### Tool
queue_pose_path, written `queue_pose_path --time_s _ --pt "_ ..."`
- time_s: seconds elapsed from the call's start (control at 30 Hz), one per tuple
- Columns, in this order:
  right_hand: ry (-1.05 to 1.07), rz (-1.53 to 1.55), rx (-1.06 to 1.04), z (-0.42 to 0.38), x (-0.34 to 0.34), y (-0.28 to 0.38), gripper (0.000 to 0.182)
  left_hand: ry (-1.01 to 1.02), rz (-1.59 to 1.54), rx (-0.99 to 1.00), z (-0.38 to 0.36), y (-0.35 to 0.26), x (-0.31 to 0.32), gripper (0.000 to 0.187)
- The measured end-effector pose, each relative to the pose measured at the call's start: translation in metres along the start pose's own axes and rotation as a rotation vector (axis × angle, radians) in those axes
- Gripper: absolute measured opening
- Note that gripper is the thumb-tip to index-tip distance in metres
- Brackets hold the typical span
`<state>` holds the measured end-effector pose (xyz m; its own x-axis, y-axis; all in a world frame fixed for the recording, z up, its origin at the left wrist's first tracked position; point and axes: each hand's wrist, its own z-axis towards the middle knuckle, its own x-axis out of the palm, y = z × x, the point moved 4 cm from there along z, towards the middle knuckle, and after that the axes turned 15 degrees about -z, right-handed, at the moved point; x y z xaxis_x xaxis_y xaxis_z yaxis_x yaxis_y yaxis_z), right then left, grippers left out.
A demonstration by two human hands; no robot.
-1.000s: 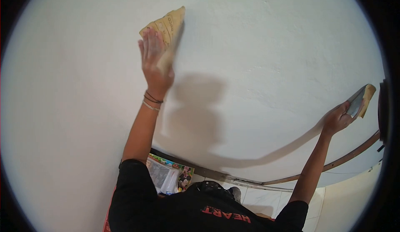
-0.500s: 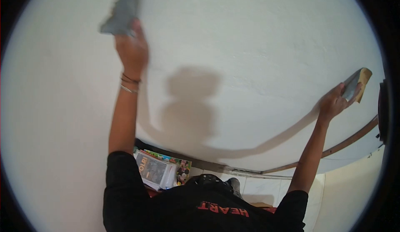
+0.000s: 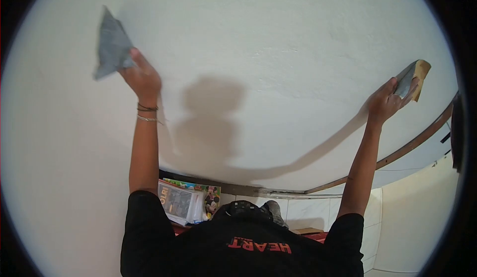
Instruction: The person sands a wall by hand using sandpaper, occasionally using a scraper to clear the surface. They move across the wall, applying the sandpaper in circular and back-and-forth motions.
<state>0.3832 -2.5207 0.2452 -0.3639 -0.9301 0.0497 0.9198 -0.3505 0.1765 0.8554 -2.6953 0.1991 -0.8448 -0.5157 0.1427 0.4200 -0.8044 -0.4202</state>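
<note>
Grey folded sandpaper sheet (image 3: 111, 43) far left, grit side showing, flat against white wall. Second folded sandpaper piece (image 3: 413, 79) far right, grey face, tan backing edge.

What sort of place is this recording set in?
Probably a room in a home under repair or repainting: a bare white plastered wall, sandpaper held against it, white tiles lower down and colourful printed packages stacked by the wall.
</note>
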Motion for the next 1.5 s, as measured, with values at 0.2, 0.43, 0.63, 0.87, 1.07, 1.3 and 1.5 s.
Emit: queue_pose_path --time_s 0.2,0.43,0.63,0.87,1.07,1.3,1.5 --pt "0.007 -0.061 -0.047 -0.004 0.000 0.001 0.055 -0.067 0.047 0.178 -0.043 -0.002 0.010 0.051" --pt "0.027 -0.051 -0.076 -0.003 0.000 0.001 0.057 -0.054 0.118 -0.078 0.024 0.037 -0.016 0.058" --pt "0.028 -0.028 -0.038 -0.006 0.000 0.001 0.058 -0.016 -0.017 0.154 -0.050 -0.015 0.014 0.059" --pt "0.018 -0.015 -0.017 -0.004 0.001 0.002 0.057 0.273 0.263 -0.358 -0.004 0.064 -0.020 0.052" --pt "0.015 -0.046 -0.086 -0.006 0.002 -0.001 0.057 0.032 0.068 0.148 -0.101 -0.032 0.026 0.055" --pt "0.011 -0.035 -0.045 -0.006 0.001 0.002 0.056 -0.064 0.043 -0.099 -0.044 0.021 -0.002 0.039" --pt "0.015 -0.060 -0.057 -0.007 0.001 0.002 0.056 0.058 0.069 -0.324 -0.097 0.011 0.017 0.046"
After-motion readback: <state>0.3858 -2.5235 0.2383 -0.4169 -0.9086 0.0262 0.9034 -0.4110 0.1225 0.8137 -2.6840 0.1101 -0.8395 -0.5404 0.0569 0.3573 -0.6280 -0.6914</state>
